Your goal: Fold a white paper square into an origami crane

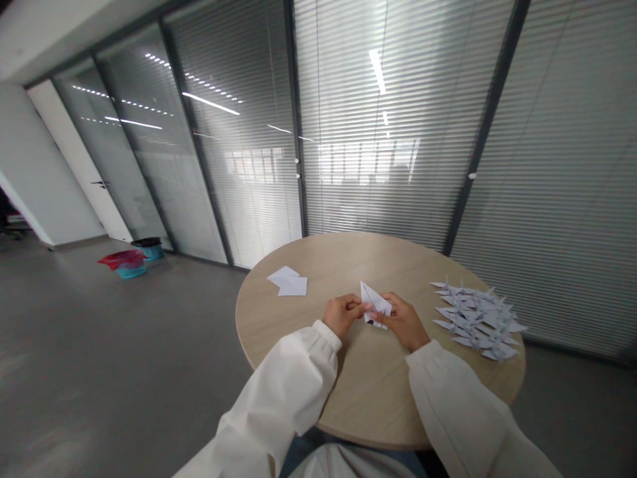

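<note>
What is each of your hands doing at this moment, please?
Left hand: fingers closed on the near-left part of the folded white paper.
Right hand: holding the same paper from its right side.

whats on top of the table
On the table: white papers at left, paper cranes at right. The left hand and right hand hold a folded sheet over it. Whatever the cranes cover can't be seen.
</note>
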`<state>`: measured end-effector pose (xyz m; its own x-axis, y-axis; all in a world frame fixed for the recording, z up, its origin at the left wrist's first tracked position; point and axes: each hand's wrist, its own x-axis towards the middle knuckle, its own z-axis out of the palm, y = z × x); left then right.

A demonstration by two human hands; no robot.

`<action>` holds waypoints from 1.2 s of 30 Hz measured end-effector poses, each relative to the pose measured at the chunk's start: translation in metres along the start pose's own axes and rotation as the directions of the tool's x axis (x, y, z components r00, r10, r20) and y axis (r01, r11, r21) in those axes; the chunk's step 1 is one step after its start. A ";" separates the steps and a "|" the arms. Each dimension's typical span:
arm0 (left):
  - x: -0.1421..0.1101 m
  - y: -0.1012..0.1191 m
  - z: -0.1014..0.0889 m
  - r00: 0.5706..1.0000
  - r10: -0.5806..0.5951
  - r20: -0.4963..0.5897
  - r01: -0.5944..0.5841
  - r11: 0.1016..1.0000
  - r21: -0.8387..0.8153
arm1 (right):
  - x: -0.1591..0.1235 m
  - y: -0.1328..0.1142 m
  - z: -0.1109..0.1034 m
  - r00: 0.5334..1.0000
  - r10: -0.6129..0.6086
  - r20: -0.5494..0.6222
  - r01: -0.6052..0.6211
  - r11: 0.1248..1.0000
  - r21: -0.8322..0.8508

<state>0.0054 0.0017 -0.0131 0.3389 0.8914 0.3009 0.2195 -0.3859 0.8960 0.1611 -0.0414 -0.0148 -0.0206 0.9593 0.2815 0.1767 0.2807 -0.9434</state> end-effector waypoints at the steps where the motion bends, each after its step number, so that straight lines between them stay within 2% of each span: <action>1: 0.000 0.001 0.000 1.000 -0.007 0.006 0.007 1.000 -0.013 | 0.000 -0.001 0.000 1.000 -0.001 -0.008 0.001 1.000 0.004; 6: -0.002 0.002 0.000 1.000 0.009 -0.002 -0.009 1.000 0.006 | 0.000 -0.001 0.001 1.000 0.009 -0.012 -0.009 1.000 0.026; 12: -0.004 0.002 -0.002 0.995 0.093 -0.028 -0.083 0.966 0.246 | 0.002 0.005 0.000 1.000 0.014 0.012 -0.014 1.000 0.018; 15: -0.004 0.003 -0.003 0.994 0.104 -0.046 -0.086 0.950 0.301 | 0.002 0.006 -0.001 1.000 0.023 -0.014 -0.022 0.998 0.062; 19: -0.004 0.004 -0.004 0.995 0.090 -0.049 -0.071 0.951 0.301 | 0.004 0.009 -0.005 0.989 -0.006 -0.149 0.008 1.000 0.016; 24: -0.003 0.004 -0.004 0.997 0.054 -0.050 -0.041 0.970 0.239 | 0.006 0.013 -0.007 0.989 -0.057 -0.134 0.052 0.998 -0.040; 29: -0.001 0.002 -0.001 0.999 0.029 -0.021 -0.026 0.991 0.133 | 0.004 0.009 -0.006 0.974 -0.105 -0.198 0.097 0.994 -0.051; 36: -0.004 0.006 -0.003 1.000 0.018 0.005 -0.019 0.979 0.204 | 0.003 0.007 -0.005 0.975 -0.104 -0.198 0.101 0.995 -0.027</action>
<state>0.0030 -0.0034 -0.0079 0.3473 0.8830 0.3156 0.3955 -0.4431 0.8045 0.1672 -0.0364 -0.0201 0.1567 0.8996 0.4076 0.2005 0.3751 -0.9050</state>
